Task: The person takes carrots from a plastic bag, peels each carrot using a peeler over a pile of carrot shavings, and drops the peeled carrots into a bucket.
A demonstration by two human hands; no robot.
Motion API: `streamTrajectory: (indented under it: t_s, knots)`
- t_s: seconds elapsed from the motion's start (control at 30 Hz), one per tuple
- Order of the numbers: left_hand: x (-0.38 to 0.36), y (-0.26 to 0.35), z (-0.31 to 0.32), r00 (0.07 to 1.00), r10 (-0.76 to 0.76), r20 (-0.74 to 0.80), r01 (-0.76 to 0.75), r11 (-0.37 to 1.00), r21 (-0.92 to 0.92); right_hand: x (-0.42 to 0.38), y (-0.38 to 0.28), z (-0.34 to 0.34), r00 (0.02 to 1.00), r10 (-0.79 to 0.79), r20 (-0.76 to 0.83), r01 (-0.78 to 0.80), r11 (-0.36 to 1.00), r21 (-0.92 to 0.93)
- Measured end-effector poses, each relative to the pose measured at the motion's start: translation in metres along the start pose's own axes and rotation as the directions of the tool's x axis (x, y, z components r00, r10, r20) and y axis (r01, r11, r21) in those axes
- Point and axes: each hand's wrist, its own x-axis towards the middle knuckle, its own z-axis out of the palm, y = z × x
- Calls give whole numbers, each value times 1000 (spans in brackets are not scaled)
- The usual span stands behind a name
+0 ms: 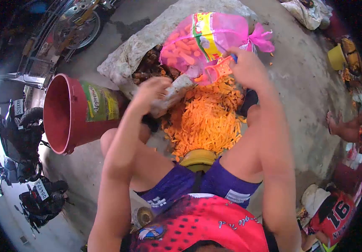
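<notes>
My right hand (246,67) is closed around the blue handle of an orange slotted plastic tool (219,70), next to a pink mesh bag (227,31). Orange root pieces show through the mesh, and the bag's neck is bunched at the right. My left hand (151,91) is smeared by motion near the folded edge of a whitish sack (134,54); its fingers are not clear. Dark brown roots (149,63) lie in the sack's mouth. Below both hands, between my legs, spreads a heap of cut orange sticks (208,122).
A red bucket (59,113) with a green label lies on its side at left. A yellow round container (198,158) is between my thighs. Motorcycles (21,134) stand at left. Another person in a red shirt (334,214) is at lower right; a bare foot (334,122) shows at right.
</notes>
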Motion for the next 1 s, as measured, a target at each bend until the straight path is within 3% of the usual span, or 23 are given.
streamTrajectory:
  t_s: [0.07,0.13,0.23,0.33,0.37,0.47,0.57,0.67,0.77,0.87,0.9,1.0]
  knots:
    - [41,-22,44,977,-111,182,49,948,314,14,13,0,999,13,-42,-12,1000,7]
    - [94,-64,72,976,53,213,-133,915,380,22,35,9,997,56,-60,-56,998,13]
    - [144,-52,95,987,-115,108,14,746,665,30,51,10,978,147,145,-114,969,-219]
    - [201,-76,106,957,-116,-268,242,827,508,48,65,1,994,75,75,-69,995,-78]
    - [223,-103,102,944,136,-302,31,870,491,52,67,-4,995,76,61,-72,995,-75]
    - [241,-98,116,895,253,-368,6,817,576,52,66,-14,994,90,64,-85,994,-74]
    - [262,-113,129,903,218,-369,112,711,694,54,63,-19,987,101,121,-89,991,-99]
    - [254,-96,131,889,146,-434,135,821,554,57,70,-13,987,87,136,-75,993,-94]
    - [208,-80,129,886,235,-401,36,825,564,53,72,-8,989,67,132,-52,992,-111]
    - [178,-114,108,971,-36,-238,66,991,120,48,62,-6,987,55,148,-41,995,-94]
    - [150,-97,110,964,-165,-210,148,985,-95,45,59,-4,987,53,149,-41,996,-82]
    - [81,-84,103,951,-283,-125,172,819,-547,32,50,12,986,4,168,7,998,-66]
